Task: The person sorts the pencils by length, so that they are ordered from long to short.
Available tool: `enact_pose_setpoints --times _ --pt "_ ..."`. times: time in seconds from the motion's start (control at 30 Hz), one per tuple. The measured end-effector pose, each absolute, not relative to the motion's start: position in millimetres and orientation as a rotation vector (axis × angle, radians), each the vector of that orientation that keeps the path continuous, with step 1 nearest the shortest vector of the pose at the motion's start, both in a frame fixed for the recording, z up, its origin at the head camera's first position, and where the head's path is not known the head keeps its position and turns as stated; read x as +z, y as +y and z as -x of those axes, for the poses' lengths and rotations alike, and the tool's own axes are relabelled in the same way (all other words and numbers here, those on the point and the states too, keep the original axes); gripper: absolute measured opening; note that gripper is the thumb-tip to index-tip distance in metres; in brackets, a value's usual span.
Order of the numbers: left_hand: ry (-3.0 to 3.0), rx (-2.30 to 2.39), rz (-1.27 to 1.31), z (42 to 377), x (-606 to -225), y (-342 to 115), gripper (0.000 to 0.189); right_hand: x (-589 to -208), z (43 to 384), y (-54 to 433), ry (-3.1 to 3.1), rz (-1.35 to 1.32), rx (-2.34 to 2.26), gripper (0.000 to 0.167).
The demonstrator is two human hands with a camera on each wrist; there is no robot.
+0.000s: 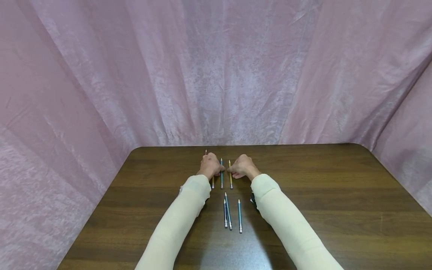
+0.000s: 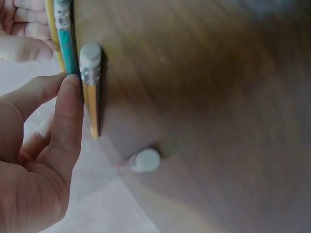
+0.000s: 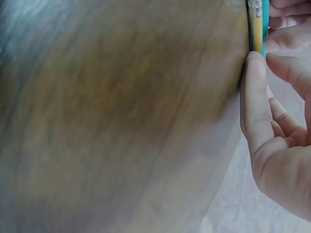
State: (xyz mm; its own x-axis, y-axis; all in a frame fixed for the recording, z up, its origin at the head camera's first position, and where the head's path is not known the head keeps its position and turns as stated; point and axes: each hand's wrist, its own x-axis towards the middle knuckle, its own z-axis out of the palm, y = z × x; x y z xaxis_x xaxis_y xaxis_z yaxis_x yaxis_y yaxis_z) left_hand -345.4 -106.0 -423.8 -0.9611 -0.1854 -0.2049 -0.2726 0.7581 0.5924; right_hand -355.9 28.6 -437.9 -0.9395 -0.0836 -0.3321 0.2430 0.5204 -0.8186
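At the back of the table, my left hand (image 1: 210, 165) pinches a teal pencil (image 1: 221, 183) between thumb and forefinger. Close on its right, my right hand (image 1: 243, 166) has thumb and forefinger on a yellow pencil (image 1: 231, 183) in the same way. Both pencils point away from me, white erasers toward me, side by side with a narrow gap. Left of the teal one lies an orange-yellow pencil (image 2: 91, 109), partly under my left hand in the head view. Farther left is a pink pencil (image 2: 127, 164) with a white eraser, mostly hidden behind that hand in the head view.
Nearer to me, between my forearms, lie a dark blue pencil (image 1: 225, 215), a blue pencil (image 1: 228, 212) leaning close against it, and a teal-blue pencil (image 1: 240, 216) apart on the right. The brown wooden table (image 1: 337, 195) ends at a pink curtain (image 1: 222, 75).
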Motion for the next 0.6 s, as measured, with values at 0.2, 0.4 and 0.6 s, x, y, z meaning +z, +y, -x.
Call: enact_pose_setpoints --times 0.2,0.4,0.6 --pt "2.883 0.928 0.312 340 -413 -110 0.021 -427 348 39 2.42 -0.032 -1.396 0.012" --pt "2.919 0.82 0.3 337 -401 -111 0.026 -408 338 47 2.399 0.056 -1.412 0.018" --pt "2.919 0.767 0.247 328 -393 -110 0.027 -396 328 55 2.386 0.103 -1.403 0.022"
